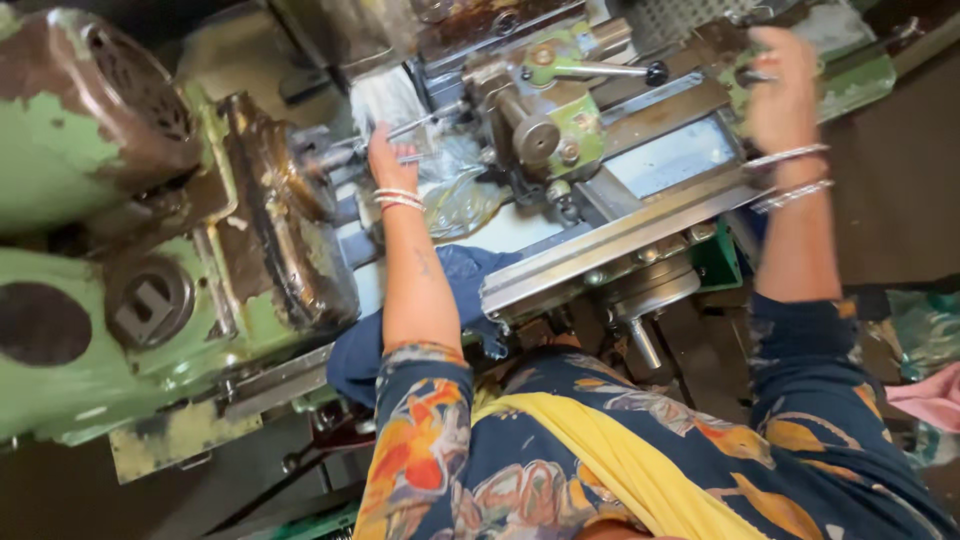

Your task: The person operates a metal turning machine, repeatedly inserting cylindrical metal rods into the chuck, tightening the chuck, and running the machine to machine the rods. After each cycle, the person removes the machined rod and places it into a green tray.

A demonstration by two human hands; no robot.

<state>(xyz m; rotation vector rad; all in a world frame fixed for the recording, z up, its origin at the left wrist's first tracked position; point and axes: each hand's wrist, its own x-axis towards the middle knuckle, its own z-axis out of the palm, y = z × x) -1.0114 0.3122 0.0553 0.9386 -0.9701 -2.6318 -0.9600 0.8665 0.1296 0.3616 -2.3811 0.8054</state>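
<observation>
i log the left hand (388,152) pinching a thin grey metal rod (420,124) at 11 o'clock beside the worn green lathe chuck (290,170), right hand (780,90) wrapped around a small dark crank handle (752,76) at 1 o'clock.

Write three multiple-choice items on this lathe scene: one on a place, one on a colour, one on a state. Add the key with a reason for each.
1. Where is the left hand?
A. at the thin metal rod by the chuck
B. on the blue cloth
C. on the motor housing

2. What colour is the paint of the lathe body?
A. red
B. worn green
C. yellow

3. How is the right hand engaged?
A. hanging free at the person's side
B. flat on the carriage plate
C. raised, closed around a handle at the machine's far end

Key: 1 A, its fingers lie on the rod beside the chuck; 2 B, chipped green shows over rust; 3 C, the fingers curl about a dark handle.
</observation>
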